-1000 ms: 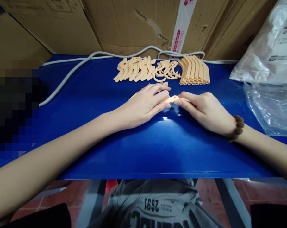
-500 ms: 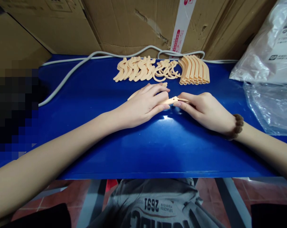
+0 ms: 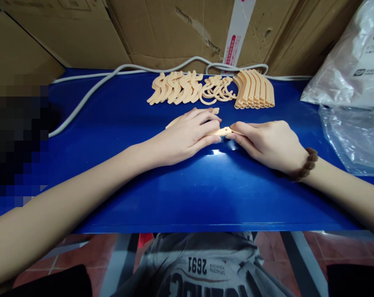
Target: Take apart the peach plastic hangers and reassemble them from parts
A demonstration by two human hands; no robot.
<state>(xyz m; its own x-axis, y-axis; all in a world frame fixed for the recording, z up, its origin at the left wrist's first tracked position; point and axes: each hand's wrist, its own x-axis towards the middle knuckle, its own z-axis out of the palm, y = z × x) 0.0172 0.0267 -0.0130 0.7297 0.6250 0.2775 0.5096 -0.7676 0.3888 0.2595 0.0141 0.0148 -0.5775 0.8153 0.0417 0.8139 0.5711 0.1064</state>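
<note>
My left hand point(image 3: 189, 133) is closed over a pale beige plastic hanger piece point(image 3: 224, 131), palm down, just above the blue table. This piece has a small hole near its right end. My right hand point(image 3: 264, 139) pinches a thin beige part between thumb and forefinger, meeting that end; most of the part is hidden by the fingers. Another beige end point(image 3: 215, 111) shows past my left fingertips. Behind the hands lie a row of wavy beige pieces point(image 3: 174, 87), a cluster of beige hooks point(image 3: 217, 90) and a row of curved hollow hanger arms point(image 3: 255, 90).
Cardboard boxes point(image 3: 162, 37) stand along the back of the blue table point(image 3: 174, 198). A white cable point(image 3: 90, 93) runs in front of them. Clear plastic bags point(image 3: 347, 82) lie at the right. The table's front edge is close to my lap.
My right hand has turned slightly, its knuckles shifting right, and less of the thin part shows. My left hand stays almost still over its piece.
</note>
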